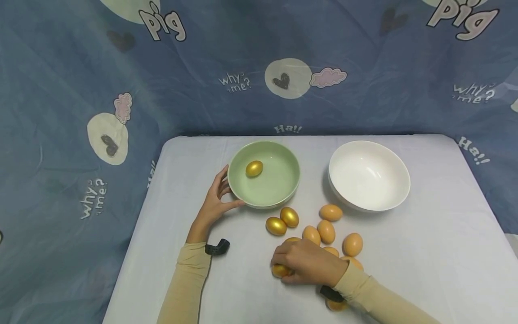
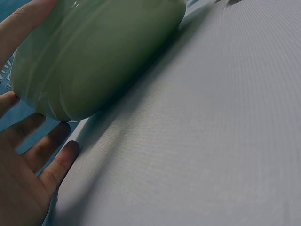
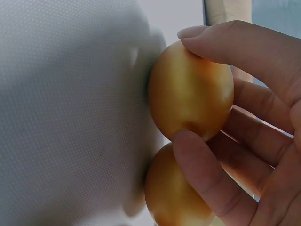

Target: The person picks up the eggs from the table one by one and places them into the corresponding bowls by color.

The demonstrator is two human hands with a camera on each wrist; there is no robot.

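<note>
While the left hand (image 1: 213, 203) cups the green bowl (image 1: 264, 174) with thumb and fingers spread against its side, one gold egg (image 1: 254, 168) lies inside; further right, the right hand (image 1: 309, 263) pinches another gold egg (image 3: 190, 90) between thumb and fingertips on the table (image 1: 425, 252).

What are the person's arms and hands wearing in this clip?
Both arms are in long, close-fitting beige sleeves that end at the wrists. The left hand and right hand are bare, with no gloves or rings visible. Each wrist carries a small black device, the right one partly hidden under the cuff.
</note>
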